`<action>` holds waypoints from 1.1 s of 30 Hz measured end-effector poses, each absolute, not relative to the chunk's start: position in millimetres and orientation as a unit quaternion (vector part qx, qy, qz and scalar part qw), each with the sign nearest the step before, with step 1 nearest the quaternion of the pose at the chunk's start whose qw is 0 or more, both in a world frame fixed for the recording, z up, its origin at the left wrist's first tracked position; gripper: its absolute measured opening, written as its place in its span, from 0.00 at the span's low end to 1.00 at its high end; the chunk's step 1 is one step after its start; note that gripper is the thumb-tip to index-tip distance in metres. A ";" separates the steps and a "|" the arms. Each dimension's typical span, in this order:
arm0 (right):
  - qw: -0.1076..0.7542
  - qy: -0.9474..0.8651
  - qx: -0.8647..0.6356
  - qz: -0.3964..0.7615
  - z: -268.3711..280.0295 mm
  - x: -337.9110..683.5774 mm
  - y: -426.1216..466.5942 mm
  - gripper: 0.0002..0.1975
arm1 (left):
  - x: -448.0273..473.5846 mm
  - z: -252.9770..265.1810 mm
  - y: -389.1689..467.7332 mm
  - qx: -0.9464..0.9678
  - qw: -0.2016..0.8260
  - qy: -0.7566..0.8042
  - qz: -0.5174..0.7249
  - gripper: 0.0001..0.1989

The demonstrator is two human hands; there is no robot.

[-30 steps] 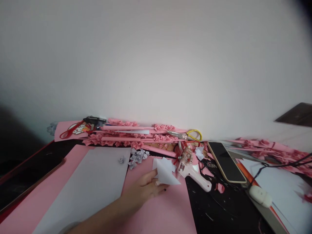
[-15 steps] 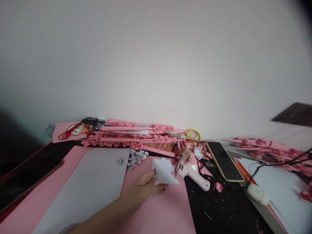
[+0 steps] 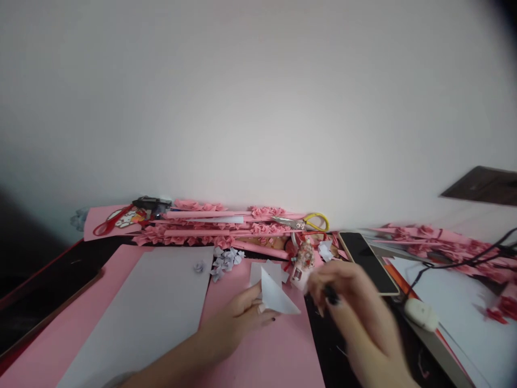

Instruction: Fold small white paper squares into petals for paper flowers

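My left hand (image 3: 248, 312) pinches a folded white piece of paper (image 3: 277, 296) above a pink sheet (image 3: 266, 355). The paper stands up in a pointed triangular shape. My right hand (image 3: 351, 307) is smeared by motion, its fingers curled in front of the glue gun (image 3: 299, 274). It hides the glue gun's handle, and whether it touches it cannot be made out. Behind the held paper lie several small white paper pieces (image 3: 256, 272). To their left sits a cluster of small white paper flowers (image 3: 226, 261).
Pink paper flower stems (image 3: 202, 233) lie along the wall, with yellow-handled scissors (image 3: 317, 221) on them. On the right are a phone (image 3: 365, 258), a white earbud case (image 3: 421, 314), white sheets (image 3: 452, 296) and dark cables (image 3: 464, 265). A large white sheet (image 3: 141, 307) covers the left.
My right hand has come into view from the lower right and reached toward the glue gun. My left hand keeps the paper, now turned slightly. The view has shifted a little.
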State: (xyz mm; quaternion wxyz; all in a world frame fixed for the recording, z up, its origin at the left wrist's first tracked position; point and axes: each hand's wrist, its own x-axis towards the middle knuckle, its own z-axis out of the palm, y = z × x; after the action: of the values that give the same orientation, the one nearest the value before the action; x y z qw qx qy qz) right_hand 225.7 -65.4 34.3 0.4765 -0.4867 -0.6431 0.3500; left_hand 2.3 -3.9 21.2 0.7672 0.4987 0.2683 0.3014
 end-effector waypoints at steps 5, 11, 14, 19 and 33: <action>0.339 -0.693 -0.548 0.324 53.7 183.9 -30.8 0.10 | 1.9 23.2 -9.2 0.485 0.801 0.242 0.256 0.21; 0.314 -0.690 -0.490 0.430 27.0 185.9 -39.1 0.05 | 3.9 16.3 -12.4 0.474 0.823 0.219 0.225 0.28; 0.323 -0.695 -0.483 0.424 25.7 186.0 -37.8 0.07 | 4.9 12.3 -13.4 0.480 0.819 0.230 0.213 0.29; 0.340 -0.685 -0.491 0.416 20.5 186.6 -36.1 0.08 | 4.2 11.6 -12.3 0.483 0.806 0.282 0.193 0.24; 0.376 -0.644 -0.501 0.438 15.3 184.3 -40.6 0.11 | 9.7 7.3 -14.7 0.548 0.731 0.346 0.213 0.08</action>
State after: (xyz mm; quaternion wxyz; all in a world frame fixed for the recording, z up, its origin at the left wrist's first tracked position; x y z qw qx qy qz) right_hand 184.3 -40.6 15.3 0.3763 -0.5013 -0.6445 0.4380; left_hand 9.7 -14.7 7.3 0.7310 0.5484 0.3455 0.2134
